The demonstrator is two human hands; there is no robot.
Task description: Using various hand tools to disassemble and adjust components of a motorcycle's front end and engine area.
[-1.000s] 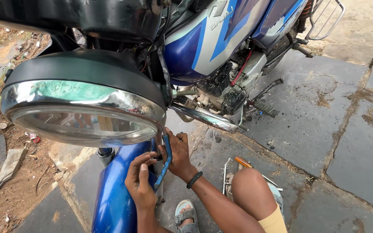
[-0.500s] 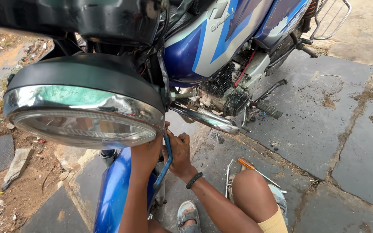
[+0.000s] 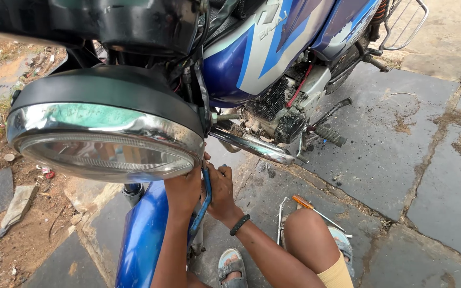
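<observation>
A thin blue metal stay [image 3: 205, 200], narrow and slightly bent, runs down beside the glossy blue front mudguard [image 3: 142, 237] of a motorcycle, just under the headlamp, and both hands are on it. The left hand [image 3: 183, 188] reaches up with its back to the camera, its fingers hidden behind the lamp rim, so how tightly it grips cannot be told. The right hand [image 3: 221, 191] lies just beside it on the other side of the stay, fingers curled narrowly against the metal; a dark band [image 3: 239, 224] circles that wrist. Above them hangs the big round headlamp [image 3: 108, 130], with a clear ribbed glass lens, a bright chrome ring and a smooth black domed shell. Behind it rise the blue and silver fuel tank [image 3: 273, 48] and the grimy, finned engine [image 3: 273, 109], with a red cable [image 3: 297, 88] across it and a polished chrome exhaust pipe [image 3: 254, 145] bending low. A ridged rubber footpeg [image 3: 329, 134] sticks out sideways. The floor [image 3: 401, 160] is of large, dark, rough stone slabs with sandy joints; along its left edge lies bare reddish earth [image 3: 6, 234] strewn with rubble. Near the person's bent knee [image 3: 308, 234], a screwdriver [image 3: 308, 205] with an orange handle rests on the slabs, and a grey sandal [image 3: 231, 266] shows on one foot.
</observation>
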